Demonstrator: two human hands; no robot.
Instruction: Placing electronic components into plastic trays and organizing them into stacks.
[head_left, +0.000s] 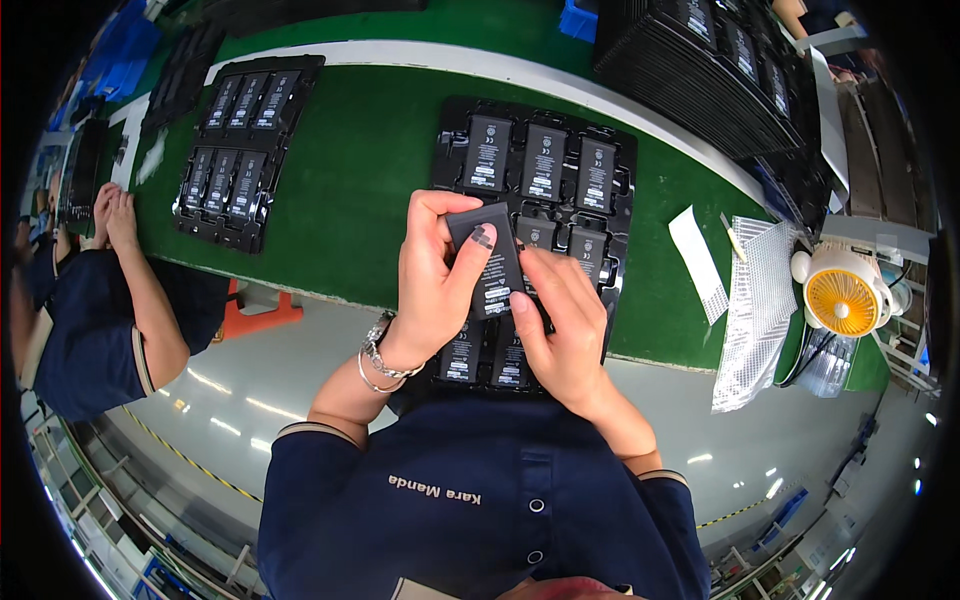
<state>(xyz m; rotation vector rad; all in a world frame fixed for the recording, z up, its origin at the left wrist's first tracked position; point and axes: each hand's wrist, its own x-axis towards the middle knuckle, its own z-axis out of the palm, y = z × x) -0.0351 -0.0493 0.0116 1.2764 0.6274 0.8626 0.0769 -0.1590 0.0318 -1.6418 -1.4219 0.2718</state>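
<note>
a flat black battery [497,282] was held tilted above the middle of a black tray [622,165], between the two hands. the left hand [430,275] pinched it, thumb across the printed face, other fingers partly hidden behind. the right hand [568,330] touched its right edge and near corner with fingers and thumb; whether these gripped or only steadied it, i could not tell.

battery and hands covered the tray's middle-left and near-right places, so what lay there was hidden. the far row showed three more batteries [543,163]; lower ones were partly blocked. the tray's near end seemed to reach past the table edge, though its meeting with the dark shirt [450,460] was hard to make out.

a broad strip of green table [350,150] ran left of the tray to a second loaded tray [278,150]; a narrower strip lay on the right, before a white sheet [692,255], crumpled silvery wrap [748,310] and a yellow fan [843,300]. stacked trays [665,65] bounded the far right, their top cut off. at far left, a co-worker's hands [116,215] partly covered one another.
</note>
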